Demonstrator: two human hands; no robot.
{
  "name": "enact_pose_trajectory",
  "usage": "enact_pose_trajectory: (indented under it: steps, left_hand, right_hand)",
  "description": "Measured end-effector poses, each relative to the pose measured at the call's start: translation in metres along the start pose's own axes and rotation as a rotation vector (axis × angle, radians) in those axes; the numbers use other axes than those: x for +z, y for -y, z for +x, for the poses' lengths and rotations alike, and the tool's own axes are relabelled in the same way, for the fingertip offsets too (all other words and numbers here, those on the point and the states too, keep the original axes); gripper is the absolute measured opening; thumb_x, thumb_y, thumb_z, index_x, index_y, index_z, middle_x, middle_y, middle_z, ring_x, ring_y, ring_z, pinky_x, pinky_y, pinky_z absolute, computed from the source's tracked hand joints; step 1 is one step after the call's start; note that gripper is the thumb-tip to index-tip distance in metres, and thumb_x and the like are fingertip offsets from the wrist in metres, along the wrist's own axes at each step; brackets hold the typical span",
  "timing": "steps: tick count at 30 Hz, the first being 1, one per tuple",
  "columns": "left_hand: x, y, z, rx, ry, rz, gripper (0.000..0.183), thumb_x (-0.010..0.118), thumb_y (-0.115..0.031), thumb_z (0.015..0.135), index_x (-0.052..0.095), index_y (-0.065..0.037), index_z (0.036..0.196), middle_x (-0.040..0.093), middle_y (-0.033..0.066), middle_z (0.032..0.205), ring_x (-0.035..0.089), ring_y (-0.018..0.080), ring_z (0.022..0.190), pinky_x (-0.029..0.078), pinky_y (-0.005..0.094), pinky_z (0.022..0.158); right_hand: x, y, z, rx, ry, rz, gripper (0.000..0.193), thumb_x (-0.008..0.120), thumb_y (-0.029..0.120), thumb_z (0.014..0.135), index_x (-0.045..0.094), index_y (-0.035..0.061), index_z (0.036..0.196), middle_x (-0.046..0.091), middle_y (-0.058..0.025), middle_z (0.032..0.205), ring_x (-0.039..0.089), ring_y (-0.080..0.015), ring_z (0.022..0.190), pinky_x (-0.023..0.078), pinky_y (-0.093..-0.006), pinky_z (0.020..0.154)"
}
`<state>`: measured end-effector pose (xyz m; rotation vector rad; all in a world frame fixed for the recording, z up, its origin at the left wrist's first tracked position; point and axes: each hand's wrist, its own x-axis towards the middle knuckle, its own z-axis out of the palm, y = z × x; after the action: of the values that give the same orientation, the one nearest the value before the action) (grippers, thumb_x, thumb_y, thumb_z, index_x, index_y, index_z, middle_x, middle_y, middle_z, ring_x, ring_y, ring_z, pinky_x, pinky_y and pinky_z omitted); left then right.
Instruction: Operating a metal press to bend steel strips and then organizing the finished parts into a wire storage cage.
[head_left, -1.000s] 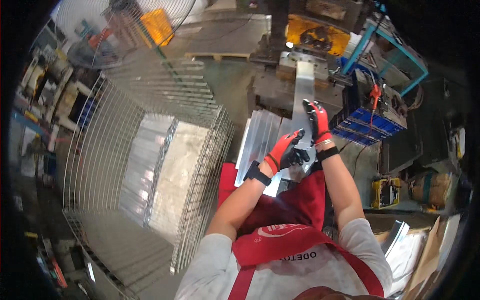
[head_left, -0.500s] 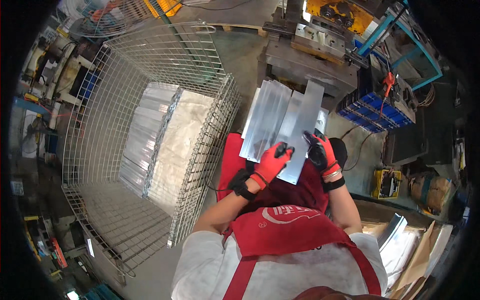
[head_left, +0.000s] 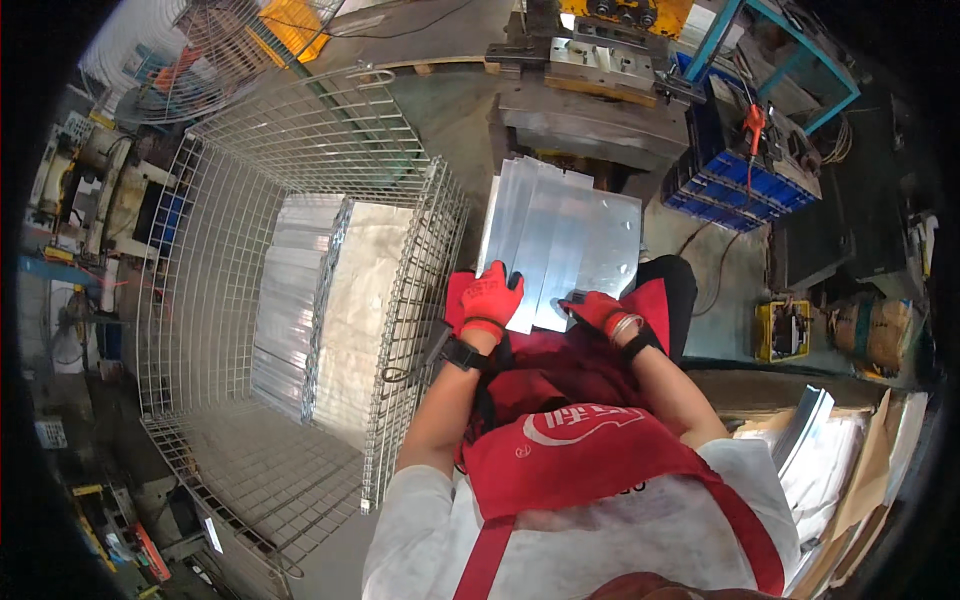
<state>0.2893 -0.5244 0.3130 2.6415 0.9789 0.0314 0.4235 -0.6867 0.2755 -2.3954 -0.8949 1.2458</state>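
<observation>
Several long, flat silver metal strips (head_left: 545, 235) lie overlapped on the left part of a wider shiny metal surface (head_left: 607, 235) in front of my lap. My left hand (head_left: 490, 298), in a red glove with dark fingertips, is closed on the near left edge of the strips. My right hand (head_left: 603, 312), gloved the same way, reaches in from the right. Its dark fingertips are together at the near end of a strip, touching it; the undersides of its fingers are hidden.
A wire mesh cage (head_left: 375, 440) on the left holds stacked metal strips (head_left: 292, 300) beside a beige sheet (head_left: 365, 310). Ahead is a heavy machine bed (head_left: 590, 125). Blue crates (head_left: 735, 190), a yellow basket (head_left: 783, 330) and an open carton (head_left: 865, 480) stand on the right.
The strip held raised between both hands is now down among the others at the left. Both hands have shifted left, and more of the wide metal surface shows on the right.
</observation>
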Motion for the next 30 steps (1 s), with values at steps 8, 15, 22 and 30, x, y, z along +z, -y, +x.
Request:
enact_pose_trajectory:
  steps: [8, 15, 22, 30]
  left_hand:
    - [0.006, -0.004, -0.006, 0.005, -0.061, 0.053, 0.037, 0.055, -0.04, 0.072, 0.045, -0.007, 0.086, 0.056, 0.0133, 0.079, 0.058, 0.0302, 0.069, 0.044, 0.0421, 0.055]
    - [-0.007, -0.031, -0.007, 0.058, -0.098, -0.655, 0.024, 0.059, -0.029, 0.077, 0.052, -0.007, 0.083, 0.058, 0.0047, 0.071, 0.055, 0.0144, 0.055, 0.044, 0.0284, 0.049]
    - [-0.001, -0.077, 0.001, 0.026, 0.73, -2.037, 0.024, 0.051, -0.011, 0.083, 0.049, -0.004, 0.107, 0.056, 0.003, 0.093, 0.055, 0.0103, 0.082, 0.044, 0.0222, 0.071]
    - [-0.028, -0.097, 0.034, 0.079, 0.375, -1.868, 0.018, 0.051, -0.001, 0.08, 0.051, -0.002, 0.097, 0.057, 0.004, 0.093, 0.053, 0.009, 0.083, 0.043, 0.0221, 0.074]
  right_hand:
    - [0.011, -0.005, 0.024, -0.026, -0.225, -0.034, 0.043, 0.06, 0.045, 0.067, 0.061, 0.0031, 0.072, 0.059, -0.0182, 0.074, 0.058, -0.0322, 0.073, 0.044, -0.0387, 0.067]
    - [-0.03, 0.009, -0.054, -0.119, -0.619, 0.075, 0.036, 0.062, 0.038, 0.068, 0.055, 0.0028, 0.067, 0.058, -0.0157, 0.071, 0.057, -0.0318, 0.069, 0.042, -0.0403, 0.058]
    - [-0.049, 0.032, -0.1, -0.515, -0.621, 0.442, 0.025, 0.064, 0.022, 0.073, 0.056, -0.0006, 0.08, 0.059, -0.0113, 0.067, 0.058, -0.0199, 0.064, 0.043, -0.0312, 0.055]
    - [-0.121, 0.027, -0.03, -0.661, -0.43, 1.309, 0.033, 0.057, 0.027, 0.08, 0.056, 0.0013, 0.101, 0.057, -0.0063, 0.097, 0.052, -0.0102, 0.087, 0.042, -0.0249, 0.072]
